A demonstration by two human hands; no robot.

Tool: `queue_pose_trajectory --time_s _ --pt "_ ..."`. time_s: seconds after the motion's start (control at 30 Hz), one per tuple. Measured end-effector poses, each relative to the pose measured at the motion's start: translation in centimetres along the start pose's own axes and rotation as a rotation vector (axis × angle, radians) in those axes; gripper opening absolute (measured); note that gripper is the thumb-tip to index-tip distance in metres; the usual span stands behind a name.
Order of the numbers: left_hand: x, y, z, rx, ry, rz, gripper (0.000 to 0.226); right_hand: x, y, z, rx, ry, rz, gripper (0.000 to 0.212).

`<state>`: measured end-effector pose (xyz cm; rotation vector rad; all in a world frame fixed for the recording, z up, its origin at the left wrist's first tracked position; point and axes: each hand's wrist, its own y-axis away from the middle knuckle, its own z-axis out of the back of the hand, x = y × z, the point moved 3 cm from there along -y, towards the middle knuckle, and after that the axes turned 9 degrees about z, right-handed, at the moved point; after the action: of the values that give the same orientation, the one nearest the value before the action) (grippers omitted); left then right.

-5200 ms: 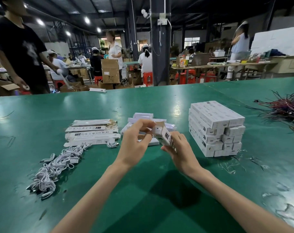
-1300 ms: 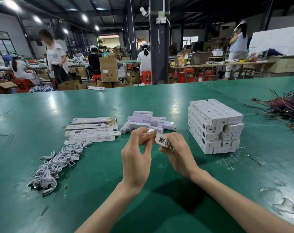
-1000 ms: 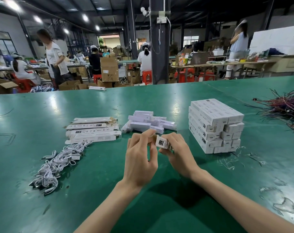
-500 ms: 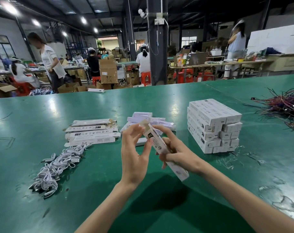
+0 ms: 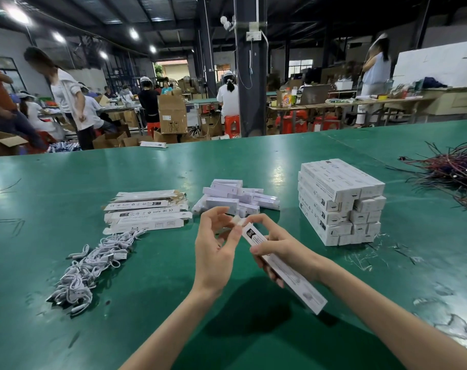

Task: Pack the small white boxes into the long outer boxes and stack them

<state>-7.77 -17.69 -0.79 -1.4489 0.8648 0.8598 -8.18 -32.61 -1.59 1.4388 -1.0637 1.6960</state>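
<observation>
A busy packing hall, with people at work at tables beyond a dark pillar (image 5: 249, 76) and a brown carton (image 5: 172, 114) standing on the floor behind it. In front runs a wide green bench (image 5: 67, 182).

Over the near middle of the bench the 2 hands are close together on 1 long outer box (image 5: 299, 287). The right hand (image 5: 283, 252) is wrapped round its middle, holding it off the bench at a slant – upper end away from the person, lower end back toward the right forearm. The left hand (image 5: 216, 249) is at the upper end, its thumb and curled fingers pinching the small white end flap there.

Just beyond the hands lies a loose pile of small white boxes (image 5: 232, 196). Toward the right side stands a neat stack of closed long boxes (image 5: 339, 198), several layers high. Left of the pile, flat unfolded outer boxes (image 5: 147, 212) lie overlapping in a row, and nearer the person from those sprawls a heap of coiled white cables (image 5: 93, 265). At the bench's right edge – well apart from the stack – sits a tangle of dark red and black wires (image 5: 451, 172).
</observation>
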Motion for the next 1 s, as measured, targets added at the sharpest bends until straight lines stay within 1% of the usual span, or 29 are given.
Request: queue_pose_trajectory --time_s 0.17,0.27,0.33,0.37,0.43,0.5,0.53,0.57,0.6,0.67,0.77,0.9,0.97,1.0 --pt "0.4 -0.1 0.1 -0.001 -0.018 0.058 0.032 -0.2 0.0 -0.2 0.033 -0.038 -0.03 0.039" --pt "0.6 0.0 0.1 0.017 -0.099 0.109 0.029 -0.3 -0.1 -0.2 0.053 -0.059 -0.04 0.039" --pt "0.9 -0.3 0.0 0.064 -0.086 0.258 0.027 -0.4 -0.1 -0.1 0.063 -0.084 -0.031 0.04" --pt "0.9 -0.4 -0.1 0.11 -0.022 0.37 0.024 -0.4 -0.1 -0.1 0.065 -0.084 -0.024 0.039" --pt "0.9 -0.4 -0.4 0.278 0.183 0.593 0.014 -0.5 -0.2 -0.1 0.06 -0.072 -0.007 0.037" --pt "0.9 -0.2 -0.6 0.398 0.292 0.734 0.028 -0.7 -0.2 -0.2 0.061 -0.081 -0.015 0.035" --pt "0.9 -0.2 -0.6 0.417 0.319 0.777 0.025 -0.8 -0.2 -0.2 0.068 -0.094 -0.025 0.033" --pt "1.1 -0.2 -0.5 0.415 0.338 0.811 0.014 -0.9 -0.1 -0.2 0.074 -0.111 -0.032 0.033" --pt "1.1 -0.2 -0.5 0.399 0.352 0.835 0.003 -0.9 -0.1 -0.3 0.078 -0.127 -0.034 0.034" --pt "1.4 -0.4 -0.4 0.341 0.372 0.853 0.007 -1.0 -0.1 -0.3 0.079 -0.148 -0.028 0.037" --pt "1.5 -0.5 -0.1 0.273 0.335 0.798 0.006 -1.0 -0.2 -0.3 0.071 -0.175 -0.011 0.041" --pt "1.3 -0.4 0.0 0.263 0.323 0.755 0.03 -1.3 -0.3 0.0 0.055 -0.193 0.001 0.049" --pt "1.2 -0.2 -0.1 0.218 0.322 0.749 0.026 -1.3 -0.3 0.1 0.044 -0.195 -0.003 0.052" --pt "1.3 -0.1 -0.1 0.202 0.313 0.741 0.017 -1.3 -0.3 0.0 0.045 -0.191 -0.008 0.052"
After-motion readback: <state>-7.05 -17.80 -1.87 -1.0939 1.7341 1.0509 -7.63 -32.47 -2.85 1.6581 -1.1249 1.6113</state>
